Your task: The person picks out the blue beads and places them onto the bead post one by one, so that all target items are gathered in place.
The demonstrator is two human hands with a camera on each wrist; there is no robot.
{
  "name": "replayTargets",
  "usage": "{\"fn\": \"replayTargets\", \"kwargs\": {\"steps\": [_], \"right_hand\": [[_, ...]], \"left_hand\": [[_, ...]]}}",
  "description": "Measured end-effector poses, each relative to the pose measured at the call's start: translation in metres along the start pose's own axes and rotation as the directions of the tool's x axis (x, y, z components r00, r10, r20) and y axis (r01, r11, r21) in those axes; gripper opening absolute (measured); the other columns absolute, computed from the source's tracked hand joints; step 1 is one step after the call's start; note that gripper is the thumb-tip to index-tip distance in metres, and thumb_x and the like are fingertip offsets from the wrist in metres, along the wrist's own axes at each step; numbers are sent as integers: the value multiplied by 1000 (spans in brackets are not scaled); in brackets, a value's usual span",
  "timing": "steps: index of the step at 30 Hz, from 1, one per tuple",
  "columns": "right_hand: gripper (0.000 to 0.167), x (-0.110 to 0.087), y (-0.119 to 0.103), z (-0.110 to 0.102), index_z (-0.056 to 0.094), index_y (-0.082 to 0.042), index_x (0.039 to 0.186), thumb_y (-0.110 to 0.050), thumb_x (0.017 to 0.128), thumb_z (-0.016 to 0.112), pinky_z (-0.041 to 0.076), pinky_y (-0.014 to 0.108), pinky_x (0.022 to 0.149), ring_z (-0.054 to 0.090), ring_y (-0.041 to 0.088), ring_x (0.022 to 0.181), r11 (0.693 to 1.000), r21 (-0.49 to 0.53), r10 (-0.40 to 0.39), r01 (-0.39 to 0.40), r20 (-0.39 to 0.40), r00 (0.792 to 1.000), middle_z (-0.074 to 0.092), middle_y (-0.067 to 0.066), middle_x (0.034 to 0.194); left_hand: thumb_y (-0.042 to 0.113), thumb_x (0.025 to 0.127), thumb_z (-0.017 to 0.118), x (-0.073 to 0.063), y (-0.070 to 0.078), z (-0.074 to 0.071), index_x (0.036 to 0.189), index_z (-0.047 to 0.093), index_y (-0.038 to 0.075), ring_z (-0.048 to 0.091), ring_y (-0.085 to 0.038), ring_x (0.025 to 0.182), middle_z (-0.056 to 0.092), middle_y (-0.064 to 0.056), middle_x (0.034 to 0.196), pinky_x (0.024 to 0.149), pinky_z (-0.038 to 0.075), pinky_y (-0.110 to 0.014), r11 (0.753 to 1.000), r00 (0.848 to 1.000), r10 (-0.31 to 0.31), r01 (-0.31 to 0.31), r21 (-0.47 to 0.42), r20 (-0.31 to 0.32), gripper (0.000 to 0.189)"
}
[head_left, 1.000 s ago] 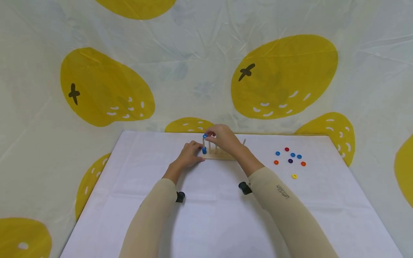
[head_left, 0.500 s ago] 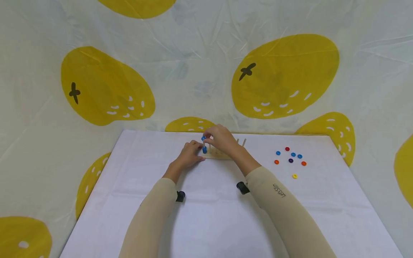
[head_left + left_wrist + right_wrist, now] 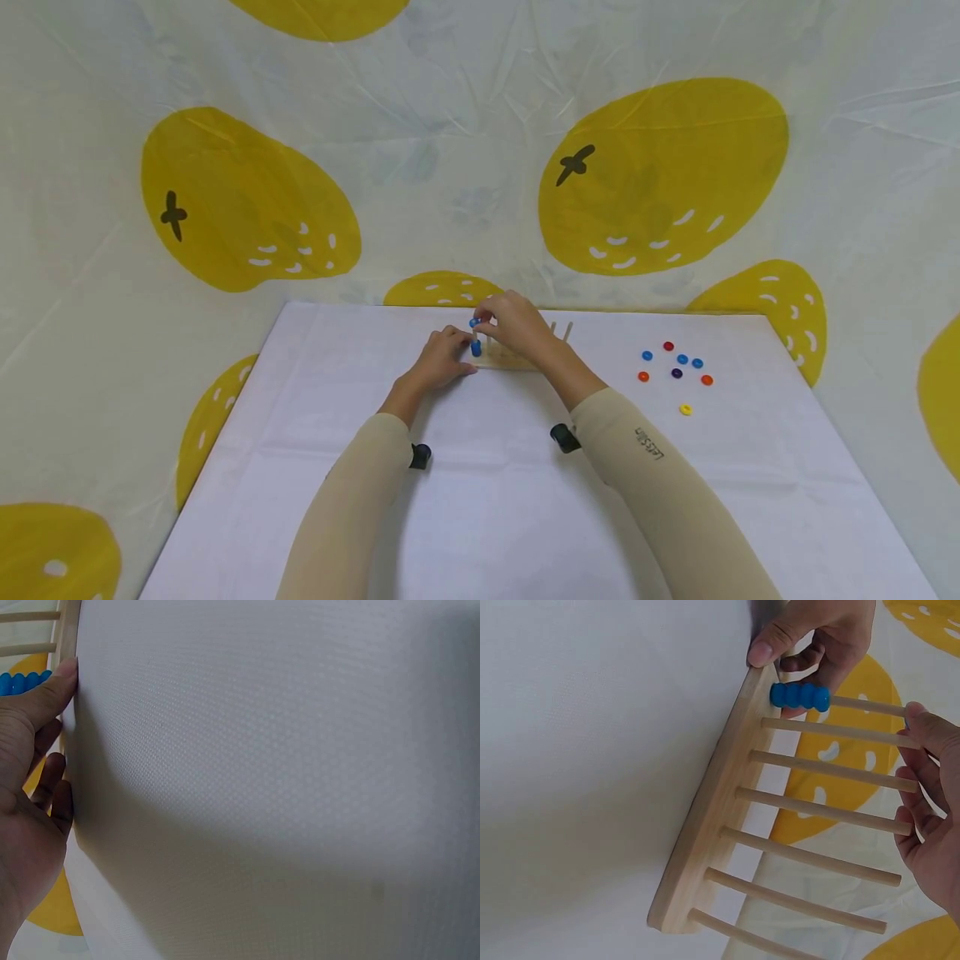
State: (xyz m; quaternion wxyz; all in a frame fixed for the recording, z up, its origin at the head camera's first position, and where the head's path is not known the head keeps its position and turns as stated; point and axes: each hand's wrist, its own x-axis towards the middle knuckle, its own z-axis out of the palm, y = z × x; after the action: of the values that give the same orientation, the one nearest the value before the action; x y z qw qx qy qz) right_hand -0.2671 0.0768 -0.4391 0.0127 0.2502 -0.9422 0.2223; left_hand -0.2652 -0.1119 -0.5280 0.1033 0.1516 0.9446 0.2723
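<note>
I see left hand [image 3: 438, 360] gripping end of wooden peg rack [image 3: 705, 817], likely steadying it; right hand [image 3: 519, 325] pinches blue ring [image 3: 474, 322] at end peg [image 3: 866, 705] tip, likely for alignment, above blue stack [image 3: 800, 696] beside left hand.

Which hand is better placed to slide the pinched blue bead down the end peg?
The right hand, most likely: it pinches the blue bead at the tip of the end peg, while the left hand holds the wooden base beside the stacked beads.

I count seven pegs [image 3: 832, 772], four stacked beads [image 3: 801, 696], one pinched bead [image 3: 474, 322]; loose: three blue beads [image 3: 682, 359], two orange [image 3: 643, 377], one each red [image 3: 668, 346], purple [image 3: 677, 373], yellow [image 3: 686, 410].
</note>
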Motion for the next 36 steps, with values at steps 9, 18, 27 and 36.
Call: {"fn": "replayTargets", "kwargs": {"steps": [9, 18, 27, 36], "right_hand": [[20, -2, 2, 2, 77, -10, 108, -24, 94, 78, 54, 38, 95, 61, 25, 100, 1000, 30, 7, -7, -4, 1000, 76, 4, 102], [16, -2, 4, 1, 77, -9, 106, -21, 94, 77, 53, 40, 96, 63, 26, 100, 999, 38, -25, 26, -16, 1000, 77, 5, 101], [22, -6, 7, -1, 75, -8, 113, -21, 95, 77, 54, 39, 97, 63, 26, 104, 998, 61, -33, 35, -27, 999, 76, 6, 104], [25, -23, 16, -18, 74, -8, 117, -21, 96, 75, 55, 39, 96, 63, 28, 108, 994, 90, -60, 68, -92, 994, 72, 8, 112]], "left_hand": [[30, 89, 83, 0, 0, 0, 141, 61, 10, 46, -30, 131, 55, -9, 144, 119, 38, -44, 1000, 1000, -3, 3, -11, -1, 60], [28, 89, 83, 1, 0, 0, 140, 61, 9, 47, -32, 129, 56, -11, 142, 117, 39, -44, 1000, 1000, 17, -17, 13, -13, 59], [28, 89, 83, 0, 1, 1, 140, 61, 10, 48, -32, 129, 56, -11, 142, 116, 40, -44, 1000, 1000, 13, -13, 10, -8, 59], [27, 88, 84, 1, 0, 1, 141, 61, 10, 47, -32, 131, 55, -10, 144, 118, 39, -45, 1000, 1000, -9, 9, 6, -6, 60]]}}
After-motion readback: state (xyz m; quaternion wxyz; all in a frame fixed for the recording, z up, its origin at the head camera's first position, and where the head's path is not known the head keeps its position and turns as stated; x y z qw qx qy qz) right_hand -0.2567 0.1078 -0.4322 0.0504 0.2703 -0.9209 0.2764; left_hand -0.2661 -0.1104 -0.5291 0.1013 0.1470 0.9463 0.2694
